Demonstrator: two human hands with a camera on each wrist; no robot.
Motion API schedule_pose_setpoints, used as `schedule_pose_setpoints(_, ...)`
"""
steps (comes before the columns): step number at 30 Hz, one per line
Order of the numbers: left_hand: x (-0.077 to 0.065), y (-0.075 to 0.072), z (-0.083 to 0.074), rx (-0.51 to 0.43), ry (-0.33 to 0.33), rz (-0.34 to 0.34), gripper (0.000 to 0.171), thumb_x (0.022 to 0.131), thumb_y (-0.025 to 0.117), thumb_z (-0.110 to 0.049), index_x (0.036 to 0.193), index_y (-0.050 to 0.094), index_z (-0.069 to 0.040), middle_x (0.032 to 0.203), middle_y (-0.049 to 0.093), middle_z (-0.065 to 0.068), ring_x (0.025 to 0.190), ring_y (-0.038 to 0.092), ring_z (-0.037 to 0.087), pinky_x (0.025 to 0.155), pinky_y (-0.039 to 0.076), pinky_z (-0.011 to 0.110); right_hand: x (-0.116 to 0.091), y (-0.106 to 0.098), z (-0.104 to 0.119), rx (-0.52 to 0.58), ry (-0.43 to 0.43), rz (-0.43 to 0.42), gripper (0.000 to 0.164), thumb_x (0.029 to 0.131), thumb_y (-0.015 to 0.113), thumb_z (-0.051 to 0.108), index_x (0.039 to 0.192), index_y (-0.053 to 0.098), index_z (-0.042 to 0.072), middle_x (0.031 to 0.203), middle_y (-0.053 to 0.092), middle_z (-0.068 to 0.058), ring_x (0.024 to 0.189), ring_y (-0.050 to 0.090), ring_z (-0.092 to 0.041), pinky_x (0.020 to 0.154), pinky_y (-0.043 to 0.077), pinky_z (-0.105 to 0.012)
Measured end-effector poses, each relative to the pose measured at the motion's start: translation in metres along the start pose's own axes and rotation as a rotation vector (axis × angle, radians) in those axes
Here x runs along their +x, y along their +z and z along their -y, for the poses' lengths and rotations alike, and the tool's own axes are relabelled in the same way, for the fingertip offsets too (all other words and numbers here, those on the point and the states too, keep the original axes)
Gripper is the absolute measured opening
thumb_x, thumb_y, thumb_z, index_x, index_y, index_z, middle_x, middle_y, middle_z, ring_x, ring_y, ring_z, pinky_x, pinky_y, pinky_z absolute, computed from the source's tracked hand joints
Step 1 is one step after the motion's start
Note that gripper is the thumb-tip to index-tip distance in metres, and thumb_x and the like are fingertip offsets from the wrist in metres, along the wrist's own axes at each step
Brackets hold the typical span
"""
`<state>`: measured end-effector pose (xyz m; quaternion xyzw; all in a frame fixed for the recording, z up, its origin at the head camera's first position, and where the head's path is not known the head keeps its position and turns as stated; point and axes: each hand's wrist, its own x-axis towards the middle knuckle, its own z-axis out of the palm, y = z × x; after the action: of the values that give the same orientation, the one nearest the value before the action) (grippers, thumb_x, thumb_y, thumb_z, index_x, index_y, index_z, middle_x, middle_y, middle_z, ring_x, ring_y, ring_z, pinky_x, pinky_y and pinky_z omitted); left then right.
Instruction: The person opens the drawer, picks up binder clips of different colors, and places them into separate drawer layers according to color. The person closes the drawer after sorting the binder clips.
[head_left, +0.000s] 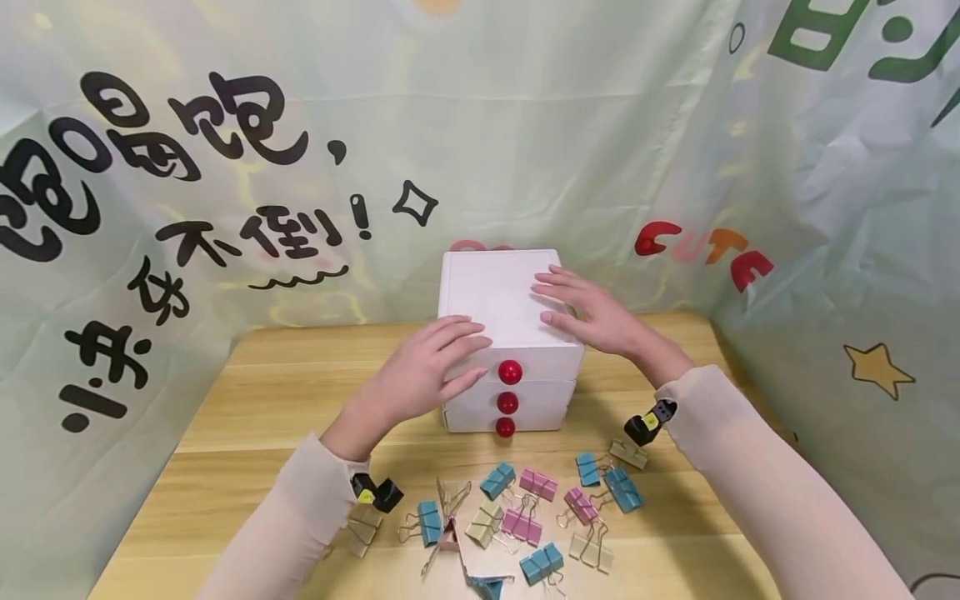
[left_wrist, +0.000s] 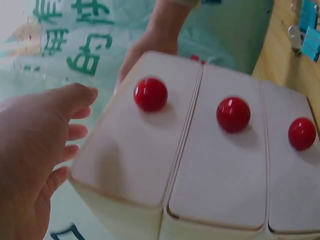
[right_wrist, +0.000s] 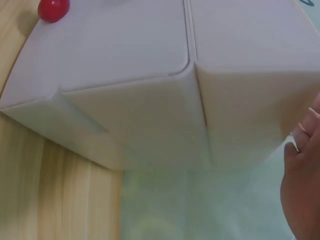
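A white three-drawer box (head_left: pixel 495 292) with a round red knob on each drawer stands on the table; its drawers look closed. My left hand (head_left: pixel 423 367) is at the box's top left front edge, fingers stretched over the lid. In the left wrist view that hand (left_wrist: pixel 35 150) lies beside the top drawer's front, holding nothing. My right hand (head_left: pixel 596 312) reaches over the right side of the lid with fingers extended. The right wrist view shows part of this hand (right_wrist: pixel 305 180) at the box's upper edge. Whether either hand touches the lid I cannot tell.
Several binder clips in blue, pink and pale yellow, such as a pink clip (head_left: pixel 521 527) and a blue clip (head_left: pixel 542 563), lie scattered in front of the box on the wooden table (head_left: pixel 285 392). A printed cloth (head_left: pixel 525 125) hangs behind and along both sides.
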<state>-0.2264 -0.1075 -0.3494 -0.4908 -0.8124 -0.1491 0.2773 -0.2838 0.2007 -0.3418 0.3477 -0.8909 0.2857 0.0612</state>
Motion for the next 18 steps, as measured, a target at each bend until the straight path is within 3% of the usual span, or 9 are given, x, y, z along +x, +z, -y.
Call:
schedule_pose_setpoints(5, 0.0, 0.0, -0.019, 0.021, 0.06, -0.005, 0.04, 0.09, 0.071, -0.03, 0.122, 0.066, -0.007, 0.123, 0.063, 0.01, 0.116, 0.057, 0.025, 0.107, 0.039, 0.035, 0.002, 0.004, 0.0, -0.015, -0.004, 0.046, 0.056, 0.099, 0.053, 0.041, 0.146, 0.047, 0.012, 0.153, 0.038, -0.008, 0.147, 0.017, -0.027, 0.116, 0.014, -0.057)
schedule_pose_setpoints(10, -0.003, 0.008, -0.03, 0.014, 0.06, 0.021, 0.038, 0.092, 0.068, -0.034, 0.121, 0.067, -0.009, 0.12, 0.065, 0.007, 0.111, 0.06, 0.021, 0.1, 0.046, 0.034, 0.0, 0.006, -0.001, 0.016, 0.011, 0.03, 0.054, 0.1, 0.052, 0.04, 0.147, 0.046, 0.015, 0.155, 0.037, -0.005, 0.147, 0.017, -0.025, 0.116, 0.012, -0.056)
schedule_pose_setpoints(14, -0.005, 0.018, -0.036, -0.008, 0.011, 0.024, 0.037, 0.088, 0.074, -0.031, 0.118, 0.068, -0.01, 0.115, 0.065, 0.005, 0.105, 0.063, 0.02, 0.095, 0.05, 0.032, 0.0, 0.009, -0.001, 0.037, 0.006, 0.017, 0.05, 0.101, 0.051, 0.035, 0.146, 0.048, 0.013, 0.154, 0.038, -0.006, 0.147, 0.018, -0.026, 0.117, 0.012, -0.054)
schedule_pose_setpoints(18, -0.009, 0.03, -0.047, -0.072, -0.092, 0.053, 0.032, 0.089, 0.073, -0.029, 0.115, 0.069, -0.011, 0.111, 0.067, 0.003, 0.102, 0.065, 0.019, 0.09, 0.053, 0.033, 0.001, 0.01, 0.0, 0.041, 0.016, 0.012, 0.048, 0.101, 0.052, 0.03, 0.145, 0.049, 0.011, 0.153, 0.039, -0.007, 0.147, 0.018, -0.026, 0.117, 0.012, -0.053)
